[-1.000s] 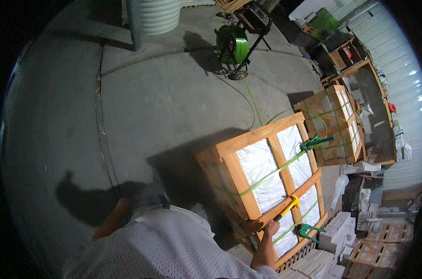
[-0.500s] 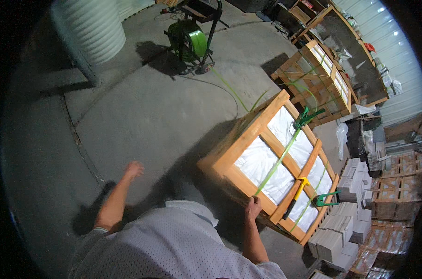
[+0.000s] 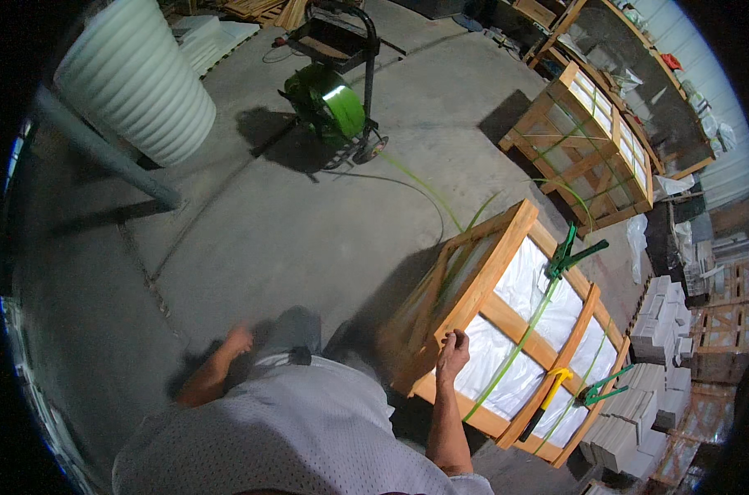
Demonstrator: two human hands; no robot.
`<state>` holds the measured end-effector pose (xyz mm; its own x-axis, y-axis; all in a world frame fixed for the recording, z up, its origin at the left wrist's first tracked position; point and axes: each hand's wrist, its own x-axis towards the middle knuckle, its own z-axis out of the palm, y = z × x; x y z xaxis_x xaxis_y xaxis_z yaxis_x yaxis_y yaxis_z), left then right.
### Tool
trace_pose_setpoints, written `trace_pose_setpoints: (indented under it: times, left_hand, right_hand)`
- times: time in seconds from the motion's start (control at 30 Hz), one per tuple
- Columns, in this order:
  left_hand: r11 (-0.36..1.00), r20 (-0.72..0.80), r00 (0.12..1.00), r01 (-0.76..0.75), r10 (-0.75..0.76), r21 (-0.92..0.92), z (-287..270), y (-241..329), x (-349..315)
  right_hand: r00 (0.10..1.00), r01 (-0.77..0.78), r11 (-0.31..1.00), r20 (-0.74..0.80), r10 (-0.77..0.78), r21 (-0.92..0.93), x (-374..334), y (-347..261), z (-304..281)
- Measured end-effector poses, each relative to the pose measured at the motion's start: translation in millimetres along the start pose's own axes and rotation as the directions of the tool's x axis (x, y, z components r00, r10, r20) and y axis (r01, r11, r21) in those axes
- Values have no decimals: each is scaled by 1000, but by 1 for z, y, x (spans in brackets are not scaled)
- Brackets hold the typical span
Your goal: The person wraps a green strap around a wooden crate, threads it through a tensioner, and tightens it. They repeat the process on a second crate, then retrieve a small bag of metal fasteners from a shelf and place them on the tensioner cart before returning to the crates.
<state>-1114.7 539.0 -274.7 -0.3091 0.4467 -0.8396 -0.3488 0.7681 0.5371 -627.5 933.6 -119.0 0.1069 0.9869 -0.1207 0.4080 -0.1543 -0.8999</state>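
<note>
A wooden crate [image 3: 519, 328] with white wrapping between its slats lies to my right, bound by green straps [image 3: 519, 351]. My right hand [image 3: 452, 355] is over its near left part, fingers loosely bent and apart, nothing visible in them. Whether it touches the wood I cannot tell. My left hand [image 3: 239, 340] hangs over the floor at my left side, its fingers smeared by motion. On the crate top rest a green strapping tool [image 3: 562, 254], a second green-handled tool [image 3: 593, 393] and a yellow-headed hammer [image 3: 548, 400] with a dark handle.
Ahead stands a strap reel cart [image 3: 337, 103], its green strap trailing over the floor to the crate. A white foam roll [image 3: 139, 87] and a grey post [image 3: 110, 153] are far left. Another strapped crate [image 3: 585, 153] and stacked pale blocks [image 3: 659, 322] stand right.
My right hand has left the green strap and moved up along the crate's left side. My left hand has dropped lower. The view has shifted, so the crate now sits lower and further right.
</note>
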Motion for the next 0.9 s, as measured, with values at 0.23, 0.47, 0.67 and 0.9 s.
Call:
trace_pose_setpoints:
  times: [0.23, 0.47, 0.67, 0.9]
  left_hand:
    - [101, 378, 899, -407, 221, 908, -31, 77, 100]
    - [290, 321, 941, -338, 106, 895, -27, 318, 230]
    - [852, 20, 992, -119, 126, 510, 26, 506, 316]
    - [258, 471, 845, -528, 252, 809, 141, 597, 407]
  right_hand:
    - [1000, -16, 981, -2, 16, -194, 50, -25, 69]
    - [987, -148, 975, -94, 134, -164, 89, -66, 135]
    - [925, -247, 969, -298, 237, 5, 119, -63, 143]
    - [815, -249, 893, -417, 402, 375, 207, -57, 108]
